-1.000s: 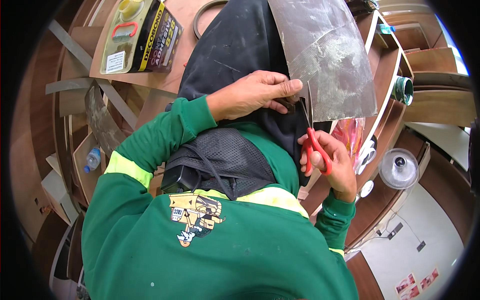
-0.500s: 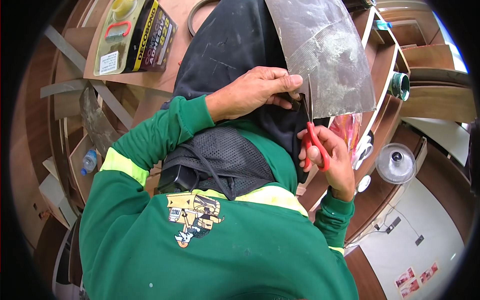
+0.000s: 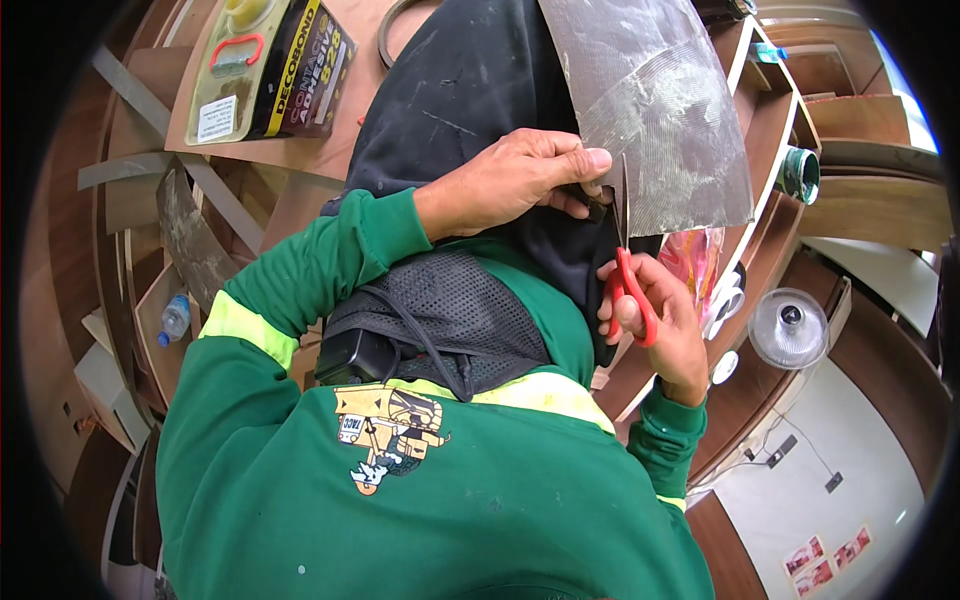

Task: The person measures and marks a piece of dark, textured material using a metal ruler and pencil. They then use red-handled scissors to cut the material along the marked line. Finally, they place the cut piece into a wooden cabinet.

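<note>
A thin grey-brown sheet [image 3: 665,120], its face streaked with a pale coating, lies over my dark-trousered leg. My left hand [image 3: 535,175] pinches the sheet's lower left corner between thumb and fingers. In my right hand [image 3: 665,315] are red-handled scissors [image 3: 622,270], with thumb and fingers through the loops. The blades point away from me and lie at the sheet's lower edge, close to my left fingertips. Part of the pinched corner is hidden behind my left fingers.
A rectangular adhesive can [image 3: 265,75] stands on a board at the far left. Wooden strips and a plastic bottle [image 3: 175,318] lie at left. On the right are a wooden frame [image 3: 745,140], a green tin [image 3: 800,175], a clear round lid [image 3: 788,328] and red-and-clear plastic wrapping [image 3: 692,258].
The sheet and both hands have barely shifted in the picture. The scissors stay at the sheet's lower edge, their blades looking slightly closer together.
</note>
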`<state>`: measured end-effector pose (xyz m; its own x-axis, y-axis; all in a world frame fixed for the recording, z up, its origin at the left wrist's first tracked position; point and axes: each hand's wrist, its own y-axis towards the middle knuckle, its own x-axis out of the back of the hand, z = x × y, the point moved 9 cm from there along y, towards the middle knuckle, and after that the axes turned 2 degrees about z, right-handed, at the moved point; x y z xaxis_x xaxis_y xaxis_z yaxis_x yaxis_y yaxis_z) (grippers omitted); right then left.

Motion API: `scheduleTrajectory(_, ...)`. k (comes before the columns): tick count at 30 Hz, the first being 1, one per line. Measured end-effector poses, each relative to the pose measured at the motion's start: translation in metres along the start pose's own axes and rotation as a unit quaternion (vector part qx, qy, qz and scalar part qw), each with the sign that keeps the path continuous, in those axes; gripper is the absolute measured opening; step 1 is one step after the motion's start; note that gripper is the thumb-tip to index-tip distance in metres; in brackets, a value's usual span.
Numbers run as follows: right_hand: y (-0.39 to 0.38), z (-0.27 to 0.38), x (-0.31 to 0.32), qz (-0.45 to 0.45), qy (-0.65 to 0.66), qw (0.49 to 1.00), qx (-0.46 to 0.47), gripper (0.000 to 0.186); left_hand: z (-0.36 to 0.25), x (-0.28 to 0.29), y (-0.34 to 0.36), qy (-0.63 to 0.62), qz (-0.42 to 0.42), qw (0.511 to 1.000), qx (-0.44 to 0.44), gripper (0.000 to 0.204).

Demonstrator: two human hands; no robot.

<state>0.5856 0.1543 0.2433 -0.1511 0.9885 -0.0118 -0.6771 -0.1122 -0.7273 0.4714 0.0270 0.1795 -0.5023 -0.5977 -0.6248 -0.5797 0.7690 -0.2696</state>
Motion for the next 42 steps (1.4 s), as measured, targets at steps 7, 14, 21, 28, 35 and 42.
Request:
scheduleTrajectory(7,-0.005,0.003,0.001,-0.029,-0.024,0.999,0.01,0.033,-0.001,-0.002,0.003,0.009,-0.006,1.0,-0.009,0.041)
scheduleTrajectory(14,-0.004,0.003,0.001,-0.027,-0.012,1.0,0.005,0.031,-0.001,-0.002,0.003,0.007,0.015,1.0,-0.008,0.041)
scheduleTrajectory(21,-0.005,0.005,-0.001,-0.042,-0.016,0.999,0.015,0.031,-0.005,-0.001,0.003,0.008,0.012,1.0,-0.019,0.04)
scheduleTrajectory(28,-0.004,0.01,-0.002,-0.041,-0.028,0.998,0.028,0.03,-0.007,0.0,0.003,0.003,0.012,1.0,-0.021,0.039)
scheduleTrajectory(35,-0.002,0.009,0.0,-0.033,-0.056,0.997,0.048,0.028,-0.007,0.002,0.003,-0.003,0.009,1.0,-0.021,0.038)
scheduleTrajectory(42,-0.001,0.008,-0.001,-0.033,-0.05,0.997,0.044,0.027,-0.006,0.004,0.003,-0.015,0.005,1.0,-0.016,0.038)
